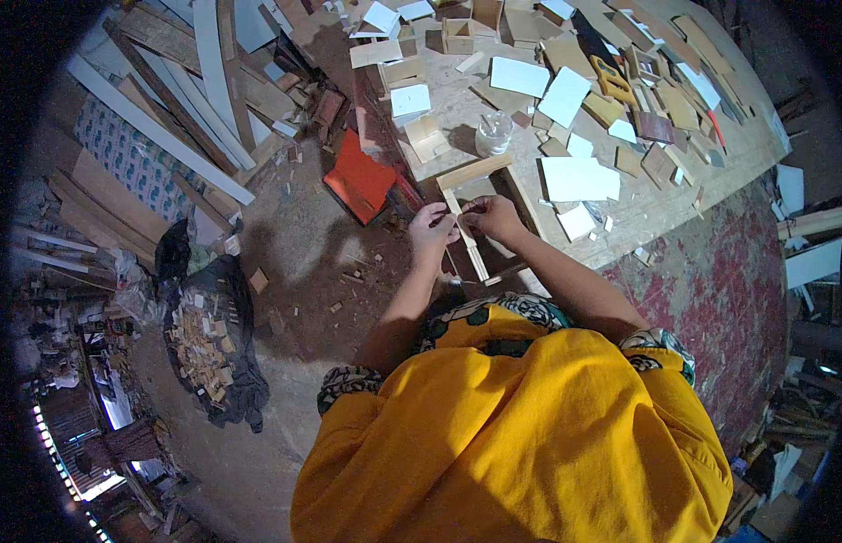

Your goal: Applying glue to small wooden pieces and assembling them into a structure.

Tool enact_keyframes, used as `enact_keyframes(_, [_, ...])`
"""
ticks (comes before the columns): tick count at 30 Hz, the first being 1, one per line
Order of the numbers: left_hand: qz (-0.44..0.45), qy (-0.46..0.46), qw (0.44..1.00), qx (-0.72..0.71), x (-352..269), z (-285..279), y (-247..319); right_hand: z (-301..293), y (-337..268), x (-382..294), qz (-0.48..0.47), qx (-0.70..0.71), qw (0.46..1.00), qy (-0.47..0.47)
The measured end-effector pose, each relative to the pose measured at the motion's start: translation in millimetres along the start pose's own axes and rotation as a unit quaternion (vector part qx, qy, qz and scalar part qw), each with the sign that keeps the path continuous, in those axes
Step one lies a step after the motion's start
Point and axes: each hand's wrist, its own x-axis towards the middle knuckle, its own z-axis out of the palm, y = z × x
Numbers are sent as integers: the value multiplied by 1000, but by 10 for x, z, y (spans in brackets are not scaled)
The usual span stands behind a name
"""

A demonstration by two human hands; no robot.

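Observation:
A rectangular wooden frame (pixel 474 174) lies at the near left corner of the worktable, with part of it over the edge near my body. My left hand (pixel 433 229) is at the outer side of its left rail (pixel 470 246), fingers bent. From the inner side, my right hand (pixel 490 216) reaches the same rail, thumb and fingertips brought together. The fingertips of both hands nearly meet there; whether they pinch a small piece is too small to tell. Just beyond the frame stands a clear jar (pixel 493 133) with whitish contents and a stick-like tool in it.
White panels (pixel 579 179), small wooden boxes (pixel 458 36) and a yellow-handled tool (pixel 612 80) lie on the worktable (pixel 455 91). An orange-red sheet (pixel 361 178) is left of the table. Boards (pixel 163 129) lean at upper left; a black bag of wood scraps (pixel 207 346) lies on the floor.

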Motion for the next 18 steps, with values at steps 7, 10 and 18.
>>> enact_keyframes(7, [-8,-9,1000,-11,21,-22,-11,1,85,70,31,40,998,-23])
enact_keyframes(10, [-3,-7,1000,-17,11,-24,-13,-24,53,55,27,64,997,-33])
enact_keyframes(18, [42,16,998,46,-146,-145,-29,-623,18,258,-62,29,990,119])
